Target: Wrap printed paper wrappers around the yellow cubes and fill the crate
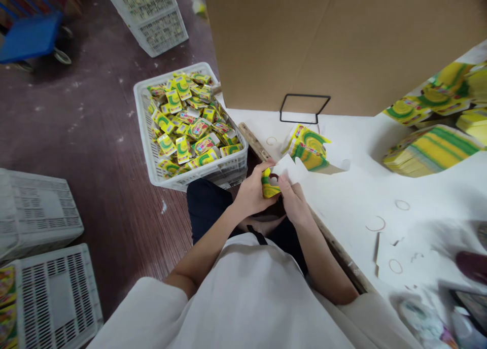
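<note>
Just in front of my body, my left hand (251,190) is wrapped round a small yellow-green carton (269,190) from its left side. The carton's white inner flaps (291,169) stand open. A dark red edge shows in its opening; what it belongs to is too small to tell. My right hand (294,203) grips the carton's right side, its thumb at the opening. Beyond my hands, a bundle of flat printed cartons (306,148) rests on the white table (342,202).
A white plastic crate (141,126) full of yellow-green packs stands left of the table. A large brown cardboard sheet (335,44) rises behind a black wire stand (304,121). More carton stacks (429,151) lie right. Other crates (57,298) and a blue trolley (32,37) are left.
</note>
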The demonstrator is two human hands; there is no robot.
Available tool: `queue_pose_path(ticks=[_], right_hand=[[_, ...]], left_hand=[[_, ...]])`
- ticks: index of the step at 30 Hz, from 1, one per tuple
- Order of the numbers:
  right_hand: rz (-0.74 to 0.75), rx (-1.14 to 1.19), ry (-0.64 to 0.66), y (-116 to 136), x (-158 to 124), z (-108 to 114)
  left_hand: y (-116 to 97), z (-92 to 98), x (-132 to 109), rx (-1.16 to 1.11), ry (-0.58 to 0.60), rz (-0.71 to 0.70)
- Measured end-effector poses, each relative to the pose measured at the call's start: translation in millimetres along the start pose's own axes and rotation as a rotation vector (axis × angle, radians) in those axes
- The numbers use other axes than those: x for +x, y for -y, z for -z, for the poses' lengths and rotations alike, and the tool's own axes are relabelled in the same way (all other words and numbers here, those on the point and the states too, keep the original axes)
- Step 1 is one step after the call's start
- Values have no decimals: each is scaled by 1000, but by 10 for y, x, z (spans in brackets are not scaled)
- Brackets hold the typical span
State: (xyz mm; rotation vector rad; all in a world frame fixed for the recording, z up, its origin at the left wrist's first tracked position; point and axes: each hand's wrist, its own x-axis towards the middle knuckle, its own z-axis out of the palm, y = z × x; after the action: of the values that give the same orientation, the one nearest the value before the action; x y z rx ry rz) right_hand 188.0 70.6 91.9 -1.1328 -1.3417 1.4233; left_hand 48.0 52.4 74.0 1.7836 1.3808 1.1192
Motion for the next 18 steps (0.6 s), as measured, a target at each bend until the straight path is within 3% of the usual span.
queue_pose_path(ticks=[7, 18], right_hand=[[23, -71, 25, 46, 10, -6], [197, -133, 95, 87, -11, -26]], left_hand=[[-6, -1, -10, 2, 7, 18], [-49, 31, -2, 20, 12, 100]])
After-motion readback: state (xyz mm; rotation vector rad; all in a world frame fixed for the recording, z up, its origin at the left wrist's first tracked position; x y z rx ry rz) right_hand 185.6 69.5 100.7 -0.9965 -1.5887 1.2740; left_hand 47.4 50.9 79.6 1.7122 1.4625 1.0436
